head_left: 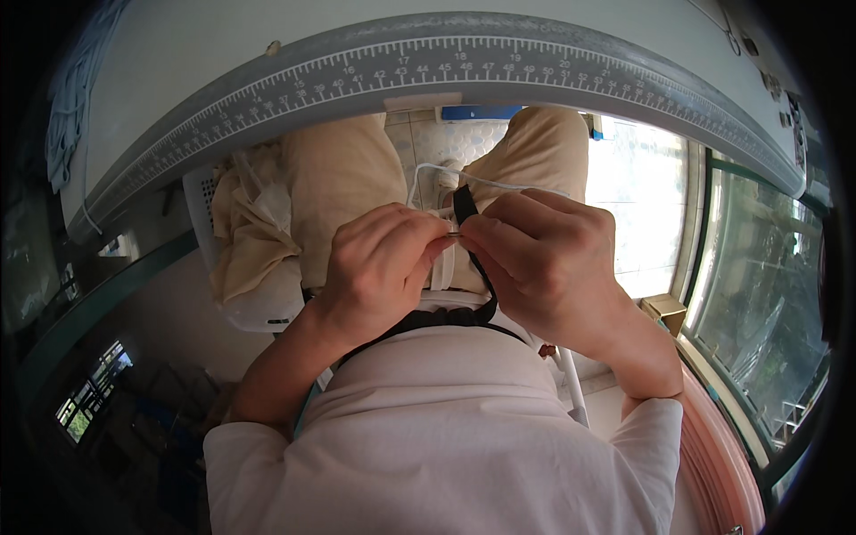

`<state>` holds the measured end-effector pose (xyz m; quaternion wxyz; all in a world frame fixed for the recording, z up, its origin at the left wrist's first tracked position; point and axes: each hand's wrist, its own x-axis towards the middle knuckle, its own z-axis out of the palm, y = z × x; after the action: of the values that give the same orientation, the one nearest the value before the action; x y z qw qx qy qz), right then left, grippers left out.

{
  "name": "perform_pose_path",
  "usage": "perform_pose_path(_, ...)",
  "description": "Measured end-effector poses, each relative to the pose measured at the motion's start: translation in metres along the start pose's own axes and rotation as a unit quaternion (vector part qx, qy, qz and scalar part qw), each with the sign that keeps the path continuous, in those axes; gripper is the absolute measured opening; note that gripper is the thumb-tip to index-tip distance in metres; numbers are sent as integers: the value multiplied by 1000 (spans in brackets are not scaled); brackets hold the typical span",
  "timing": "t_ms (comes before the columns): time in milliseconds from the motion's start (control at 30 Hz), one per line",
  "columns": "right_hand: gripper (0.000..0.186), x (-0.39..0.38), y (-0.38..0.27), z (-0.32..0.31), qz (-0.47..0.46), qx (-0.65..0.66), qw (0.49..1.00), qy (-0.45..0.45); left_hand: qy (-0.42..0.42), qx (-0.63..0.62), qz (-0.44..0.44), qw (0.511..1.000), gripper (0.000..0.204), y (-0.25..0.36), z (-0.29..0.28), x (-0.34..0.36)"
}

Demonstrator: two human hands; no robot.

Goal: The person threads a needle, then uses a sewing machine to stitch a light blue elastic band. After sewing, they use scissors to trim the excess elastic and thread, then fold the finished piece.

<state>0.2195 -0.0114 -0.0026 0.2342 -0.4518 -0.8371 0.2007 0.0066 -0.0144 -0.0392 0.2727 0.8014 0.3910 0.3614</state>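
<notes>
Left hand (379,254) and right hand (548,259) pinch one tiny thin thing (454,234).
Nearest, at 6 o'clock, is a white shirt (446,428). In the middle, both hands' fingertips press together on the tiny thing; a black strap (465,206) hangs beside them toward 1 o'clock. Small, gentle moves should help. Farther, at 12 o'clock: the marked table edge (464,55).

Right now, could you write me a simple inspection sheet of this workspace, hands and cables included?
Surface: pale table with ruler-marked grey edge.
Job's things: black strap beside the right hand; thin piece, too small to identify.
Clutter: blue fabric strips on the table's left; beige cloth in a white basket.
Hands: left hand and right hand pinch the thin piece.
Cables: thin white cord beyond the hands; purpose unclear.
Surroundings: window and small box, right.
</notes>
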Motion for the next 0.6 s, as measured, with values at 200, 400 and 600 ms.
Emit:
perform_pose_path(200,18,-2,-1,-23,46,40,998,16,-27,-75,-101,992,14,1,-10,-6)
perform_pose_path(400,24,-15,9,-19,7,84,993,77,-17,-222,-196,955,9,10,-12,-9)
perform_pose_path(600,26,-12,6,-16,-21,74,993,86,-26,-179,-170,969,9,11,-15,-9)
